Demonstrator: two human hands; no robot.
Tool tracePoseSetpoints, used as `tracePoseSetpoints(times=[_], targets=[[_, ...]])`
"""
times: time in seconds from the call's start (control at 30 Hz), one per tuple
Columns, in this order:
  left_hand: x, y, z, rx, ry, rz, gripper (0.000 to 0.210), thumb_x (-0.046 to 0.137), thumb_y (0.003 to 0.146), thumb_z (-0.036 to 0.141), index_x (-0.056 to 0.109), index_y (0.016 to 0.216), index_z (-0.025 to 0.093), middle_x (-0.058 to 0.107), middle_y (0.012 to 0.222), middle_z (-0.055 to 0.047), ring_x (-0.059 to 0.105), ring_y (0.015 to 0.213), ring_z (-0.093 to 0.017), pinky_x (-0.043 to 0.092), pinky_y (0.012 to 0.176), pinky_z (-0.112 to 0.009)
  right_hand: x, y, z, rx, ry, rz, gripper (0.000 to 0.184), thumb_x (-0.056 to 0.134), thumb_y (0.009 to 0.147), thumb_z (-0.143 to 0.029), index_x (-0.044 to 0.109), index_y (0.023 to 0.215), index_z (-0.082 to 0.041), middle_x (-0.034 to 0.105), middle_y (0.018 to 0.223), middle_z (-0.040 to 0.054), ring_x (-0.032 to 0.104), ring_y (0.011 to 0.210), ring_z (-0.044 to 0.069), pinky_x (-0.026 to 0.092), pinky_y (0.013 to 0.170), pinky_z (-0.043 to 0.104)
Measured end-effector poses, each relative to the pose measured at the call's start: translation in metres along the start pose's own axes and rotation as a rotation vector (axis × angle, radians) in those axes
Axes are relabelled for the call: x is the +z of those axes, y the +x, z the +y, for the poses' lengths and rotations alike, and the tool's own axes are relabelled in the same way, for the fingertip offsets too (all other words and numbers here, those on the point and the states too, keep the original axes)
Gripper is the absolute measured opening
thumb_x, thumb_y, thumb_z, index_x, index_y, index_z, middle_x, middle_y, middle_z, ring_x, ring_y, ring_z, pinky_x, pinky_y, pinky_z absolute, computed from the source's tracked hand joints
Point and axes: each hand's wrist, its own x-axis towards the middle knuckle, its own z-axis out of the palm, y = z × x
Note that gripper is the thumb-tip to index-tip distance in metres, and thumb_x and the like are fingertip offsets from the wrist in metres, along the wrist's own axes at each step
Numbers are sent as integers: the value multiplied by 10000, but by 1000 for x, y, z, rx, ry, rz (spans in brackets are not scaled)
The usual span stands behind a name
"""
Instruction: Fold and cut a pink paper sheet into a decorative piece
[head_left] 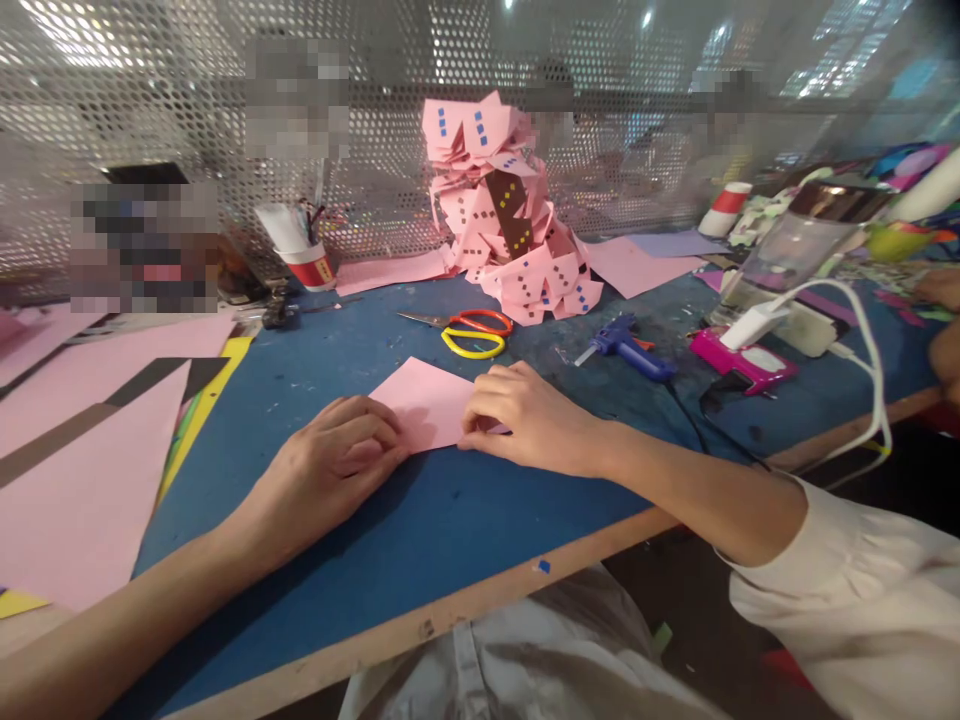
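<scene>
A sheet of pink paper lies on the blue tabletop between my hands. My left hand grips its left side, fingers curled with the thumb along the near edge. On the right side, my right hand pinches the paper near its corner, fingers bent. Beyond the paper lie scissors with one red and one yellow handle loop. A blue glue gun rests to the right of them. Farther back stands a pink folded-paper figure with small blue, brown and yellow squares.
Large pink sheets cover the left side. A red-and-white cup holds tools at the back. To the right are a pink power strip with a white cable and a clear bottle. A perforated metal screen stands behind.
</scene>
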Motion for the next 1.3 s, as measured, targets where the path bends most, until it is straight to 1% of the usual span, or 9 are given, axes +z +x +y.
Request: tracePoseSetpoints(times=[0.13, 0.23, 0.43, 0.6, 0.83, 1.13, 1.3], targets=[[-1, 0, 3, -4, -27, -17, 234, 555, 987, 364, 677, 846, 223, 676, 1033, -42, 636, 986, -188, 513, 867, -298, -1, 0, -2, -13, 2, -13, 146, 669, 956, -324, 683, 891, -195, 694, 969, 29, 566, 988, 190, 308, 893, 331], [-1, -1, 3, 4, -49, -22, 208, 569, 983, 351, 679, 863, 221, 676, 1038, -44, 637, 977, -181, 515, 871, -289, -1, 0, -2, -13, -11, -14, 138, 655, 966, -297, 687, 886, -189, 699, 967, 33, 569, 972, 185, 315, 883, 328], [0, -2, 4, -20, -53, -41, 206, 556, 988, 346, 674, 879, 218, 669, 1057, -47, 628, 975, -185, 511, 856, -289, 2, -1, -1, -16, -15, 0, 146, 641, 976, -302, 680, 901, -184, 699, 970, 25, 574, 959, 173, 324, 873, 323], [0, -1, 6, -13, -34, -34, 196, 553, 990, 342, 671, 898, 216, 661, 1038, -44, 617, 971, -182, 495, 870, -298, 3, 0, -2, 2, -37, 5, 168, 635, 977, -300, 670, 866, -179, 680, 932, 27, 563, 930, 175, 319, 861, 324], [0, -1, 8, -31, -4, -37, 206, 537, 991, 352, 652, 885, 218, 650, 1048, -51, 607, 977, -189, 496, 869, -313, 5, -1, 0, 62, -80, 32, 164, 665, 946, -285, 649, 816, -186, 621, 894, 27, 534, 945, 190, 318, 858, 333], [0, -1, 9, -34, 9, -33, 207, 538, 987, 353, 645, 871, 219, 643, 1050, -45, 610, 979, -187, 495, 872, -314, 5, 0, 0, 84, -84, 19, 169, 690, 929, -296, 639, 810, -187, 619, 902, 24, 531, 957, 192, 320, 853, 333], [-1, -3, 8, -29, 9, -30, 183, 558, 986, 352, 658, 902, 224, 649, 1086, -43, 625, 1001, -182, 494, 894, -308, 4, 0, 0, 82, -92, 16, 168, 682, 933, -288, 637, 807, -185, 624, 909, 26, 535, 953, 190, 317, 855, 335]])
